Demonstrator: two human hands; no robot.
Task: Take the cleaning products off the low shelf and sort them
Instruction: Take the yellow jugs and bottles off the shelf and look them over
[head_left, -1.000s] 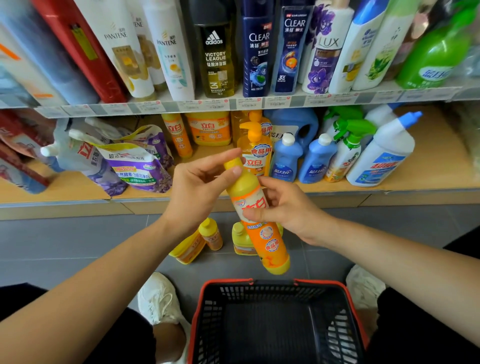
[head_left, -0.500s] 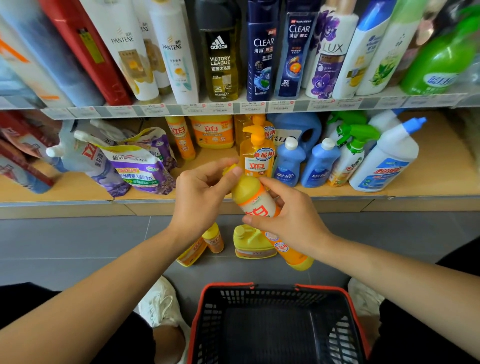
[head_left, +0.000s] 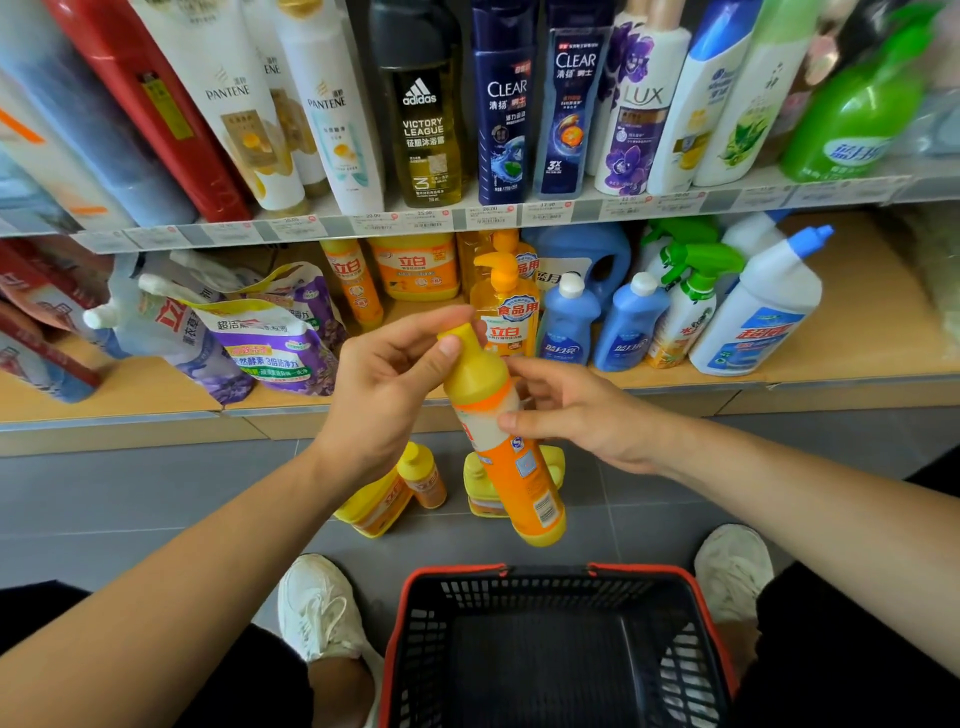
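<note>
My left hand (head_left: 384, 395) grips the yellow cap end of an orange and yellow detergent bottle (head_left: 524, 483), which hangs tilted above the floor in front of the low shelf (head_left: 857, 353). My right hand (head_left: 587, 415) holds the bottle's middle, thumb on the front and fingers reaching behind it. The bottle's back label with a barcode faces me. On the low shelf stand an orange pump bottle (head_left: 506, 317), two blue bottles (head_left: 569, 322), a green spray bottle (head_left: 685, 301), a white cleaner bottle (head_left: 758, 317) and purple refill pouches (head_left: 270, 343).
Three yellow-orange bottles (head_left: 423, 475) sit on the grey floor below the held one. A red-rimmed black basket (head_left: 452, 571) stands between my white shoes (head_left: 317, 608). The upper shelf (head_left: 587, 210) carries shampoo and body wash bottles.
The bottle has been turned about its long axis, so its back label now faces me. My right hand's grip has loosened and slid; my left hand has stayed on the cap.
</note>
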